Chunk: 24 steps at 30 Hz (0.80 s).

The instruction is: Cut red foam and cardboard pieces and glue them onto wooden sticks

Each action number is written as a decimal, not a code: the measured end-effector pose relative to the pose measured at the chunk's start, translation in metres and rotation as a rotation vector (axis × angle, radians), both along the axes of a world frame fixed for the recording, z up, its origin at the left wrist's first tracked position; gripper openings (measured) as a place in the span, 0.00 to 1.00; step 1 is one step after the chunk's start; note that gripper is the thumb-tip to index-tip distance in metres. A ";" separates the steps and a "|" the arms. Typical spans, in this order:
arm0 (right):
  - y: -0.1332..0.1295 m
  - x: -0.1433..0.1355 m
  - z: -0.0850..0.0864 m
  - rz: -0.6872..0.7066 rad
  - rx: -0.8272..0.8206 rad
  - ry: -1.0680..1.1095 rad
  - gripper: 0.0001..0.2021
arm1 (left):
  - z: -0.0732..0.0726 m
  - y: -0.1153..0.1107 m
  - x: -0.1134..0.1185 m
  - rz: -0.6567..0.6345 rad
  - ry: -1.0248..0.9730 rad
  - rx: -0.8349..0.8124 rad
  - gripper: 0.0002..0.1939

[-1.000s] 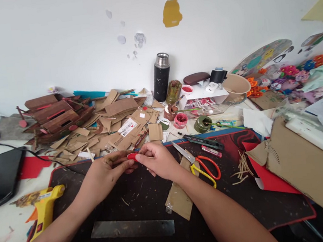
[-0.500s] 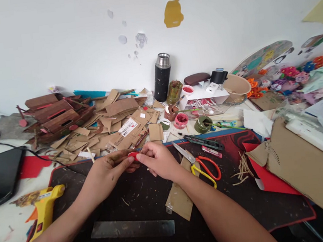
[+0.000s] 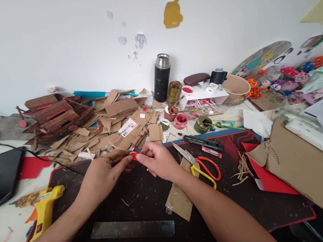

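Note:
A small red piece [image 3: 134, 155], perhaps paper, is pinched between my two hands above the dark mat [image 3: 123, 199]. My left hand [image 3: 106, 172] grips its left side with thumb and fingers. On its right side, the thumb and curled fingers of my right hand [image 3: 157, 158] close on it. My fingers cover most of the piece, so its full shape is hidden. Scissors [image 3: 197, 161] with one red and one yellow handle lie open by my right wrist, partly over a cardboard strip [image 3: 179, 202]. Nearer to me rests a flat metal ruler [image 3: 133, 229].
A yellow glue gun [image 3: 44, 208] lies at left near a black phone [image 3: 1, 176]. Behind my hands are cardboard scraps [image 3: 127, 130], a brown cardboard model [image 3: 58, 115], paint jars [image 3: 180, 121] and a black flask [image 3: 161, 78]. At right lies a large cardboard sheet [image 3: 303, 167].
Both hands stay in nearly the same place. The red piece has turned slightly between the fingers, and the left fingers have shifted a little.

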State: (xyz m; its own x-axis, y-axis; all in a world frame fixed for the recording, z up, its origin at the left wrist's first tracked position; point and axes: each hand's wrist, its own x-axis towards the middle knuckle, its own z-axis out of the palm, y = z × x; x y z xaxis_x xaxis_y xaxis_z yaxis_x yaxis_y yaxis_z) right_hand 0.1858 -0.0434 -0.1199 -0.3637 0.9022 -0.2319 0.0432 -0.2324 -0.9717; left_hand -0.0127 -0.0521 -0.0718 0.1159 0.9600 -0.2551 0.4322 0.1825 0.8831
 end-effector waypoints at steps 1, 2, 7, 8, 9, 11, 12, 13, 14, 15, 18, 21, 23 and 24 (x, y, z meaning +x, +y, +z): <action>0.000 0.000 -0.001 0.003 0.003 0.005 0.14 | 0.000 0.000 0.001 0.008 -0.016 -0.003 0.22; 0.000 0.000 -0.001 0.006 0.004 0.007 0.14 | -0.001 0.000 0.002 0.015 -0.031 -0.006 0.22; -0.001 0.000 -0.001 0.014 0.005 0.010 0.14 | 0.001 0.001 0.002 0.031 -0.135 -0.083 0.27; -0.001 0.000 0.000 0.016 0.004 0.018 0.14 | 0.001 0.001 0.002 0.030 -0.157 -0.106 0.27; -0.001 0.000 0.001 0.017 0.003 0.029 0.13 | 0.002 0.001 0.001 0.032 -0.175 -0.122 0.28; -0.001 0.000 0.002 0.016 -0.001 0.052 0.13 | 0.003 0.001 -0.002 0.033 -0.191 -0.132 0.28; -0.001 0.000 0.003 0.017 -0.003 0.061 0.13 | 0.004 0.002 -0.003 0.027 -0.191 -0.129 0.28; -0.001 0.000 0.004 0.021 -0.007 0.068 0.13 | 0.005 0.002 -0.004 0.015 -0.187 -0.125 0.28; -0.001 0.001 0.004 0.026 -0.011 0.074 0.13 | 0.006 0.002 -0.006 -0.003 -0.179 -0.121 0.27; -0.001 0.001 0.005 0.033 -0.016 0.081 0.13 | 0.007 0.003 -0.007 -0.025 -0.171 -0.119 0.25; 0.000 0.001 0.007 0.059 -0.038 0.107 0.14 | 0.009 0.007 -0.012 -0.079 -0.153 -0.097 0.21; 0.000 0.002 0.009 0.089 -0.060 0.124 0.13 | 0.009 0.009 -0.017 -0.131 -0.112 -0.031 0.19; 0.001 0.002 0.009 0.099 -0.062 0.133 0.13 | 0.009 0.010 -0.019 -0.182 -0.054 0.024 0.16; 0.001 0.002 0.009 0.101 -0.062 0.136 0.13 | 0.009 0.010 -0.019 -0.204 -0.028 0.044 0.15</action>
